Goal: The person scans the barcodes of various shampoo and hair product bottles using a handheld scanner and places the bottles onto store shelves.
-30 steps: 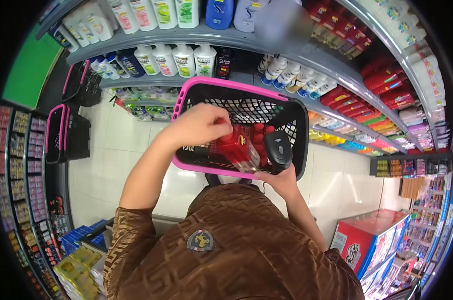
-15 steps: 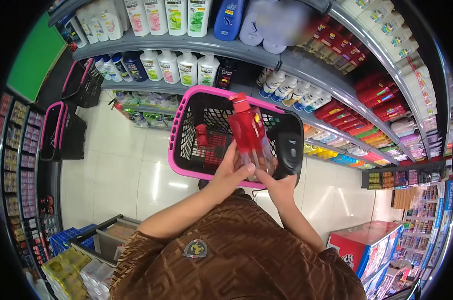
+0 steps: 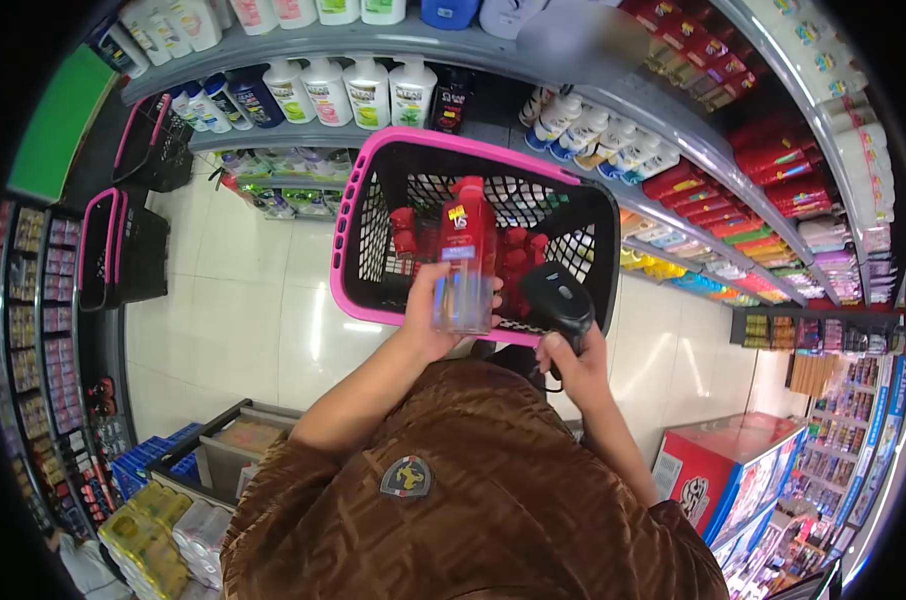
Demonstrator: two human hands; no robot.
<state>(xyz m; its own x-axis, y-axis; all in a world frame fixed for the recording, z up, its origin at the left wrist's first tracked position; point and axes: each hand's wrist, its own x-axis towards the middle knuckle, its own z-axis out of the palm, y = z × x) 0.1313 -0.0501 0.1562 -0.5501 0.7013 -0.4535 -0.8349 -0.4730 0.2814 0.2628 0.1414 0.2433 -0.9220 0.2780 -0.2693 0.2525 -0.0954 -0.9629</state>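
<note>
My left hand [image 3: 428, 318] is wrapped round the lower part of a red bottle [image 3: 470, 240]. The bottle stands upright over the basket, its yellow-and-white label facing me and its lower end clear. Gripped by its handle in my right hand [image 3: 580, 368] is a black barcode scanner [image 3: 558, 300], its head pointing up and left, just right of the bottle. Beneath both is a black mesh shopping basket with a pink rim [image 3: 348, 225]. Red items [image 3: 403, 232] lie at the left inside it, and more red items [image 3: 518, 258] sit behind the scanner.
Ahead, curved grey shelves hold white pump bottles [image 3: 368, 92] and rows of red packs [image 3: 688, 190]. Two more black baskets [image 3: 133, 255] stand at the left. A red-and-blue cabinet [image 3: 728, 460] is at the lower right, and wrapped can packs [image 3: 143, 525] are at the lower left.
Both hands were at the bottle's base. My right hand has moved right with the scanner, away from the bottle. The bottle has turned upright, showing its label.
</note>
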